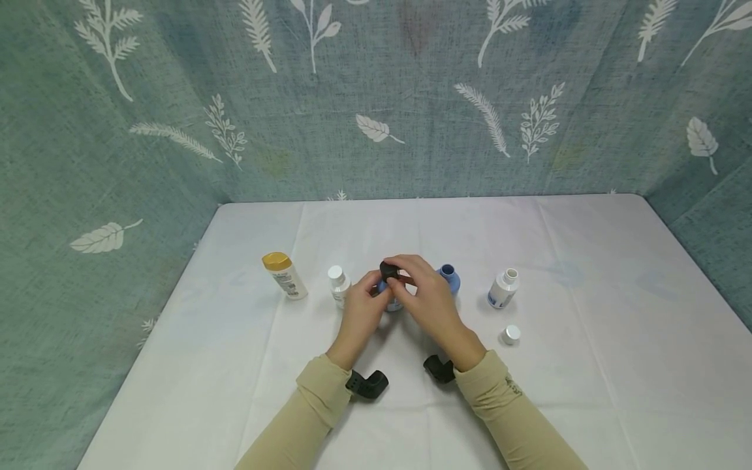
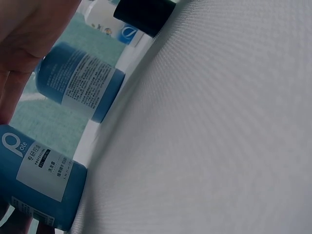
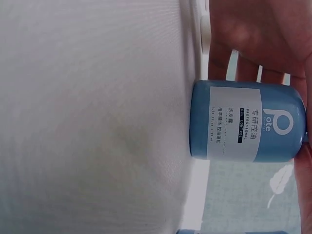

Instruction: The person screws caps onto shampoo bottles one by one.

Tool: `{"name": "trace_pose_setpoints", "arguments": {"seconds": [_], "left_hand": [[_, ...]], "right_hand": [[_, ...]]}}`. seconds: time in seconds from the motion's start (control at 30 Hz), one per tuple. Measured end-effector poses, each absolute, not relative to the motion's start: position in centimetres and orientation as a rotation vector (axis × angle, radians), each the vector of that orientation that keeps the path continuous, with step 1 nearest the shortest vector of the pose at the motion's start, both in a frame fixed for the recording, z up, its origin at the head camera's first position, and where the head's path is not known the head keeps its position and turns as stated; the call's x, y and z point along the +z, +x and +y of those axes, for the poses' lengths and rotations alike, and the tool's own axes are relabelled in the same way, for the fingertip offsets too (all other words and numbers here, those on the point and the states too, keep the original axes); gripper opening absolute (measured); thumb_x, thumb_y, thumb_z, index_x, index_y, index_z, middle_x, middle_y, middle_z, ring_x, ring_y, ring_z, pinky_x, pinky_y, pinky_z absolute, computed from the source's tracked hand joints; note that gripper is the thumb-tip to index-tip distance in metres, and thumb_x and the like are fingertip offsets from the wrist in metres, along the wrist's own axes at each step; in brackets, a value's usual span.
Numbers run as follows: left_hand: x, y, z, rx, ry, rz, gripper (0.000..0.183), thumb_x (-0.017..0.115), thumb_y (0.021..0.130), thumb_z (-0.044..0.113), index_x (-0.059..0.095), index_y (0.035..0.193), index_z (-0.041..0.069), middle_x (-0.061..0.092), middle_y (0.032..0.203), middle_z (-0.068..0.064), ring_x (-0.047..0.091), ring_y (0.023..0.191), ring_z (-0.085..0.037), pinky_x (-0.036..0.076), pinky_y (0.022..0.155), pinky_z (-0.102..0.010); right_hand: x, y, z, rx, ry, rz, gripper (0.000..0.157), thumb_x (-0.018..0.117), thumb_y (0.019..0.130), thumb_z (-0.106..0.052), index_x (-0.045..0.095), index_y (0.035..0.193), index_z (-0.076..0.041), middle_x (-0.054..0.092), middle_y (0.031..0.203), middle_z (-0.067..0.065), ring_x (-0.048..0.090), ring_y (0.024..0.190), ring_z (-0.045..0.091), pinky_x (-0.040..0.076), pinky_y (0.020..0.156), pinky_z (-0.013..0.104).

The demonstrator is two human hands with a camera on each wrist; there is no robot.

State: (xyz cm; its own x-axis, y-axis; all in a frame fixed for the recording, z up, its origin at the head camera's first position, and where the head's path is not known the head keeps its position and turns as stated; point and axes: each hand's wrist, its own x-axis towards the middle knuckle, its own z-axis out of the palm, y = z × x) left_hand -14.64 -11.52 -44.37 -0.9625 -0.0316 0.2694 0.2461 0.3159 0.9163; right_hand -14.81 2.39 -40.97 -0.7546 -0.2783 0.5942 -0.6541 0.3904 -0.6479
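A blue shampoo bottle with a printed white label stands upright between both hands. My left hand grips it, fingers curled around its upper part. With thumb and fingertips, my right hand pinches a black cap at the bottle's top. The bottle's neck is hidden by the fingers. In the right wrist view, the bottle shows its front label below the right hand. A second blue bottle, its mouth uncovered, stands just behind the right hand; its back label shows in the left wrist view.
Left of the hands stand a white bottle with a white cap and a cream bottle with a yellow cap. To the right are an uncapped white bottle and a loose white cap. A white cloth covers the table.
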Motion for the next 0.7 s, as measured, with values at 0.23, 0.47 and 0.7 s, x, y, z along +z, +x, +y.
{"name": "trace_pose_setpoints", "arguments": {"seconds": [0.23, 0.47, 0.7], "left_hand": [[-44.27, -14.60, -11.43, -1.721, -0.177, -2.335, 0.020, 0.063, 0.080, 0.014, 0.066, 0.100, 0.013, 0.064, 0.098, 0.003, 0.059, 0.091, -0.010, 0.048, 0.075, -0.026], [-44.21, -14.57, -11.44, -1.755, -0.206, -2.317, 0.020, 0.064, 0.081, 0.018, 0.066, 0.101, 0.013, 0.063, 0.099, 0.002, 0.059, 0.092, -0.011, 0.048, 0.076, -0.027], [-44.31, -14.59, -11.46, -1.724, -0.183, -2.344, 0.020, 0.063, 0.081, 0.015, 0.066, 0.101, 0.014, 0.064, 0.098, 0.004, 0.058, 0.092, -0.010, 0.047, 0.077, -0.027]], "right_hand": [[-40.78, -14.64, 2.21, 1.360, 0.732, -2.300, 0.036, 0.064, 0.083, -0.022, 0.056, 0.117, -0.015, 0.053, 0.112, -0.003, 0.051, 0.102, 0.009, 0.047, 0.076, 0.022], [-40.69, -14.55, 2.15, 1.401, 0.718, -2.315, 0.039, 0.064, 0.082, -0.024, 0.054, 0.119, -0.016, 0.051, 0.114, -0.004, 0.050, 0.103, 0.008, 0.046, 0.077, 0.021], [-40.70, -14.61, 2.30, 1.411, 0.791, -2.284, 0.034, 0.054, 0.086, -0.009, 0.055, 0.119, -0.016, 0.053, 0.119, -0.005, 0.049, 0.107, 0.008, 0.046, 0.079, 0.024]]}}
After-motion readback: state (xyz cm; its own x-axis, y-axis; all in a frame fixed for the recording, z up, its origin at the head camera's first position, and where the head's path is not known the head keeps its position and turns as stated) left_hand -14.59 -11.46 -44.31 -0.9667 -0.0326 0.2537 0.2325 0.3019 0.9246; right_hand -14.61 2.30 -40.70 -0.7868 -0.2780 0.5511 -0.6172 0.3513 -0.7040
